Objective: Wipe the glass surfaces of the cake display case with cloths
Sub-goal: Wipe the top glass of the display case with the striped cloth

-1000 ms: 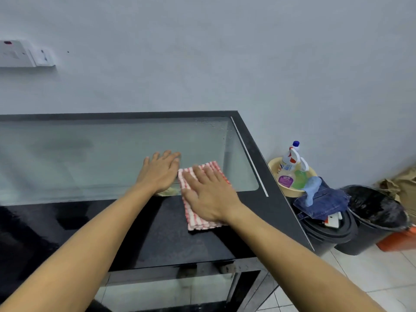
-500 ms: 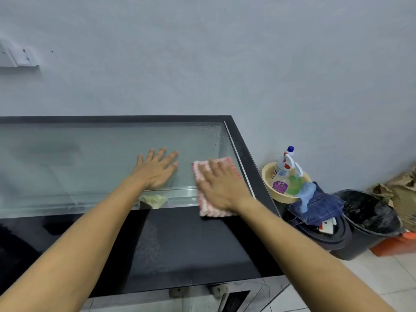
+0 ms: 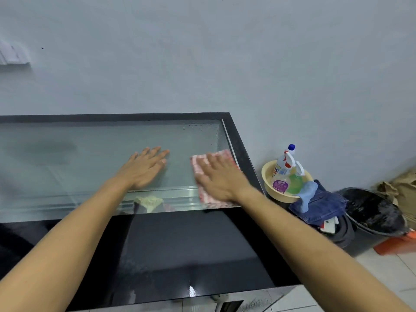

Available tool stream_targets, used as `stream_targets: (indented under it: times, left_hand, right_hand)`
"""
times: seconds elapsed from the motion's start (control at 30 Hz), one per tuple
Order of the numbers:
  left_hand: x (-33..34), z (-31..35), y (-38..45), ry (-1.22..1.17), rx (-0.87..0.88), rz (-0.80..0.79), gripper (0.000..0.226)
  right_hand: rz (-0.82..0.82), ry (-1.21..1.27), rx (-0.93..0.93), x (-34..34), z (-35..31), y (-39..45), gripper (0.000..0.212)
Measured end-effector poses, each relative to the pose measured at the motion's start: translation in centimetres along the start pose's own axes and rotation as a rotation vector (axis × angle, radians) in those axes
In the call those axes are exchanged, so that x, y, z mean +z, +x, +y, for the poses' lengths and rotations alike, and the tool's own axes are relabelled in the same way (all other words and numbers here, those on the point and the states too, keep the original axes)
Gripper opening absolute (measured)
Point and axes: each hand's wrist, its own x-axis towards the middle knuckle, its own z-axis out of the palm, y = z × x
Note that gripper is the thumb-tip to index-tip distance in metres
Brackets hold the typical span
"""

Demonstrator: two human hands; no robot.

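Observation:
The display case's top is a glass pane in a black frame, with a black panel nearest me. My right hand lies flat, fingers straight, pressing a red-and-white striped cloth onto the pane's right end beside the frame. My left hand rests flat on the glass to the left of the cloth, fingers spread, holding nothing. A pale yellow cloth shows through the glass below my left wrist. Water droplets dot the far right corner of the pane.
Right of the case, on the floor, a yellow basin holds spray bottles. It sits on folded blue denim over a black bucket; a second black bucket stands beside it. A grey wall lies close behind the case.
My right hand slid the striped cloth from the black panel up and rightward onto the glass near the frame. My left hand moved slightly farther onto the pane.

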Motion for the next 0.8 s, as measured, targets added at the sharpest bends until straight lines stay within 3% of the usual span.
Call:
stream_targets:
  times: [0.13, 0.2, 0.27, 0.37, 0.43, 0.5, 0.57, 0.7, 0.77, 0.8]
  left_hand:
    - [-0.2, -0.9, 0.2, -0.066, 0.028, 0.016, 0.053]
    - [-0.6, -1.4, 0.7, -0.049, 0.007, 0.021, 0.054]
    - [-0.6, -1.5, 1.0, -0.001, -0.021, 0.012, 0.056]
    - [-0.2, -1.7, 1.3, 0.029, -0.031, 0.007, 0.057]
    - [-0.1, -2.0, 1.6, 0.031, -0.030, 0.015, 0.058]
    - [-0.1, -2.1, 1.7, 0.032, -0.033, 0.017, 0.058]
    - [0.0, -2.1, 1.5, 0.026, -0.040, 0.018, 0.058]
    - [-0.1, -1.8, 1.3, 0.023, -0.040, 0.023, 0.057]
    - [-0.1, -1.8, 1.4, 0.026, -0.036, 0.026, 0.057]
    - [-0.1, -1.9, 1.5, 0.031, -0.037, 0.022, 0.056]
  right_hand:
    - [0.018, -0.098, -0.542, 1.4, -7.9, -7.0, 0.065]
    - [-0.037, 0.005, -0.686, 1.1, -7.0, -11.6, 0.061]
    - [-0.069, 0.015, -0.632, 0.1, -2.5, -11.6, 0.059]
    - [-0.029, -0.004, -0.279, -1.2, 3.9, -4.9, 0.057]
    - [-0.032, 0.028, -0.102, -1.8, 5.3, 0.0, 0.059]
    - [-0.008, 0.031, -0.039, -1.5, 3.7, 3.0, 0.063]
    - [0.014, -0.076, -0.180, -0.6, -0.7, 2.6, 0.065]
    - [-0.016, -0.111, -0.839, 1.3, -7.4, -9.9, 0.062]
    - [-0.103, -0.019, -0.910, 0.9, -4.4, -12.4, 0.060]
    - [-0.114, 0.002, -0.832, 0.3, -2.1, -11.8, 0.060]
